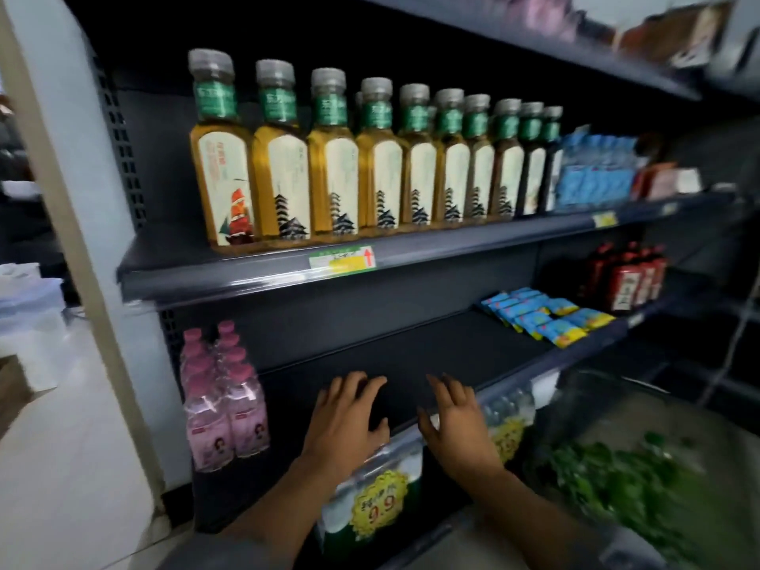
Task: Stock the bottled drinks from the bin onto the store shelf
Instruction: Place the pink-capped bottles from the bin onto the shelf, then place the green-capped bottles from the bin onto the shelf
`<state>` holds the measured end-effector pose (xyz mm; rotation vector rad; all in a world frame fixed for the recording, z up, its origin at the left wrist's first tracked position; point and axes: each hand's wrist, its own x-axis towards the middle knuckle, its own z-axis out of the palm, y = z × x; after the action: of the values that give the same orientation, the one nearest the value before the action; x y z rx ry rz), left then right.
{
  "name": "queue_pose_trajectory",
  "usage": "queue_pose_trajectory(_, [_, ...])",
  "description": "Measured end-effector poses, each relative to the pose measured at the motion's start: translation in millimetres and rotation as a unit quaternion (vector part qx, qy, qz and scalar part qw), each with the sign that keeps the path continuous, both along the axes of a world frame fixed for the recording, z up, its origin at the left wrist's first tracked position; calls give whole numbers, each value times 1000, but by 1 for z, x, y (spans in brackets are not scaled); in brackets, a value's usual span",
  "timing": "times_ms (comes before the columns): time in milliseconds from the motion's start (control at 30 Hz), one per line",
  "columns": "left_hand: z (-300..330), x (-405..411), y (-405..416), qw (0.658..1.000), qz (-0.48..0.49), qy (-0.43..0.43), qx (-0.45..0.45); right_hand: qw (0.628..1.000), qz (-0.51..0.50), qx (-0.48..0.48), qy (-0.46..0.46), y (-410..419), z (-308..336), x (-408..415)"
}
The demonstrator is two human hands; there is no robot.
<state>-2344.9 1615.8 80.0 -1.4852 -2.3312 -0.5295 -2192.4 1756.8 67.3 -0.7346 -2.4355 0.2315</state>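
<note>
On the lower shelf [411,355], at the far left, pink-capped bottled drinks [224,401] are seen standing in a shrink-wrapped pack. Just to their right, the left hand [347,421] is spread with relaxed fingers over the bare shelf, grasping nothing. Beside it, the right hand [454,421] is likewise unclenched and empty. New bottles are best set upright, close against the pink pack, labels facing forward. No bin can be clearly made out; something blurred with green [617,479] is seen at lower right, and the price tag [380,508] is partly covered by the arm.
</note>
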Motion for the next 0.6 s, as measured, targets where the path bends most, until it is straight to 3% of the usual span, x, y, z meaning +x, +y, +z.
queue_pose_trajectory(233, [-19, 70, 73, 996, -84, -11, 3, 988, -155, -25, -13, 63, -27, 94])
queue_pose_trajectory(400, [-41, 114, 139, 991, -126, -41, -30, 966, -222, -77, -105, 98, -63, 146])
queue_pose_trajectory(600, [-43, 185, 229, 976, -205, -72, -36, 931, -312, -134, -134, 136, -52, 228])
